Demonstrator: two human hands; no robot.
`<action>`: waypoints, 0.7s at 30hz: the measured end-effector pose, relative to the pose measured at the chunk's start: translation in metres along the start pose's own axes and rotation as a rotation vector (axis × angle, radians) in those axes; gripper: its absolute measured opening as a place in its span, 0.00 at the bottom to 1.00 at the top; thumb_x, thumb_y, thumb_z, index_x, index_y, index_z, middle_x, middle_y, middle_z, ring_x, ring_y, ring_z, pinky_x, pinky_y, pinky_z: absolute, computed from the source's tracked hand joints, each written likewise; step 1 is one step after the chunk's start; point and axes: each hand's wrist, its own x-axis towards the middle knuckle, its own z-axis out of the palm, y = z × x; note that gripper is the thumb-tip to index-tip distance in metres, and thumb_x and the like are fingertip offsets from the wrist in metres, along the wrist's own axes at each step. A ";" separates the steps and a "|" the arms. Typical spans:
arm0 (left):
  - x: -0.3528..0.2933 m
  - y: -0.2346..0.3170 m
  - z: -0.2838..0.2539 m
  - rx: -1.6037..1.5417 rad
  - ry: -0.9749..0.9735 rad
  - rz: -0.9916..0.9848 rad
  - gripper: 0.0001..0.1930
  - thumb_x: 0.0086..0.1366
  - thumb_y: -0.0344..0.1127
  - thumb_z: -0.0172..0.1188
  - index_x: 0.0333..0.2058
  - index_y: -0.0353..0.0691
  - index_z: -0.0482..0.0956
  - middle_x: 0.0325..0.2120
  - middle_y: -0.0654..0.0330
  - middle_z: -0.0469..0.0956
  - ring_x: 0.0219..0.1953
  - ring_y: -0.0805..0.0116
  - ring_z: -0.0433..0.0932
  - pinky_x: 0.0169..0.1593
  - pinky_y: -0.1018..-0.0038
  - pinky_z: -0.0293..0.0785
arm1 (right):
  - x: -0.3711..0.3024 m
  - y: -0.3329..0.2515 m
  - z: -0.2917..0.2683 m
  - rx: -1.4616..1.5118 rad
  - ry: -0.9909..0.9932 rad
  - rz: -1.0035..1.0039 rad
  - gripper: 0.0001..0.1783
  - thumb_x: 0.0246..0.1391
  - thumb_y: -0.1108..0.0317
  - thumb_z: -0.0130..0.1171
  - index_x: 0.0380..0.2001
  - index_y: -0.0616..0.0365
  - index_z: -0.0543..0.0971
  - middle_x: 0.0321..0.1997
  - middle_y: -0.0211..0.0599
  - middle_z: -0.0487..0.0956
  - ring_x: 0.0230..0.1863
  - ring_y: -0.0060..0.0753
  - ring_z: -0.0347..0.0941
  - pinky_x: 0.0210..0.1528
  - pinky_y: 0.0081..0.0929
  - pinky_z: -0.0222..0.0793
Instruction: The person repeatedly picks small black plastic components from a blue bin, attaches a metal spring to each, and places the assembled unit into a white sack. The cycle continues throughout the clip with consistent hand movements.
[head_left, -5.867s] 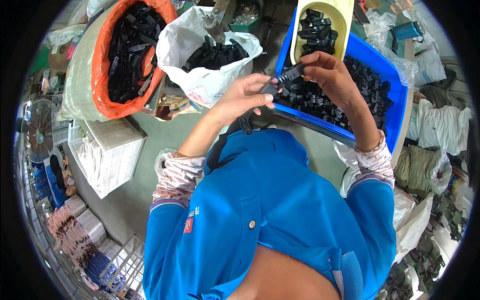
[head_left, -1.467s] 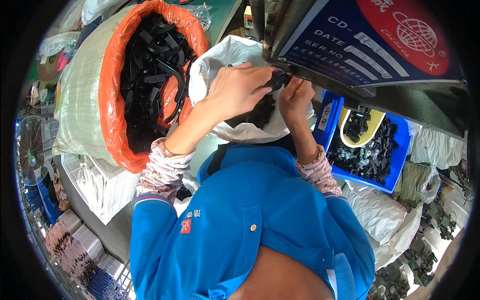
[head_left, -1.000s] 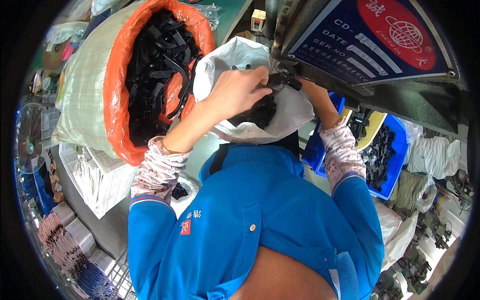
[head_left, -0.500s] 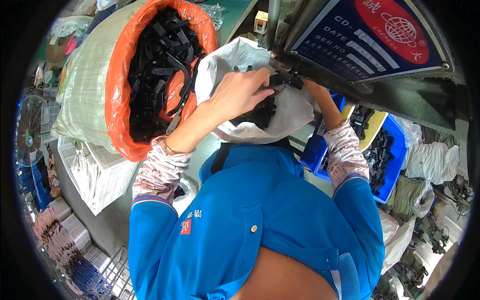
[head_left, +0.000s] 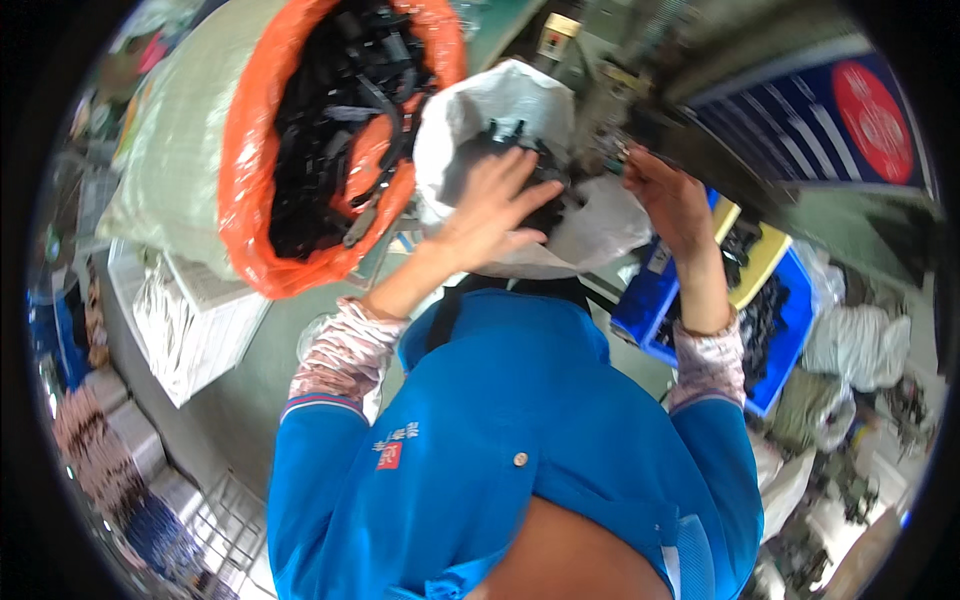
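My left hand point(head_left: 495, 205) is open, fingers spread, over the mouth of a white woven bag point(head_left: 495, 95). Black plastic parts point(head_left: 545, 215) lie inside that bag, partly hidden by the hand. To the right, my right hand point(head_left: 672, 195) is closed, thumb and fingertips pinched together beside the metal machine point(head_left: 612, 100). Something small and pale may show at those fingertips, but blur hides what it is. Beyond my left forearm stands a big sack lined with orange plastic point(head_left: 240, 190), full of long black parts point(head_left: 340, 115).
A blue bin point(head_left: 790, 335) with a yellow divider point(head_left: 765, 262) holds small black parts at the right. Overhead at the upper right hangs the machine body with a blue and red plate point(head_left: 800, 115). A white crate point(head_left: 215, 340) stands at the left.
My left hand has come away from the machine, down over the white bag, and its fingers have spread. My right hand has drawn back from under the machine. The view has shifted slightly.
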 end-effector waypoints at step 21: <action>-0.042 -0.213 -0.060 0.914 -0.209 -0.235 0.09 0.59 0.32 0.53 0.40 0.44 0.74 0.35 0.63 0.76 0.41 0.63 0.75 0.41 0.66 0.73 | -0.040 -0.024 0.013 -0.278 0.112 -0.009 0.20 0.62 0.60 0.56 0.51 0.62 0.74 0.19 0.21 0.63 0.19 0.17 0.56 0.23 0.18 0.54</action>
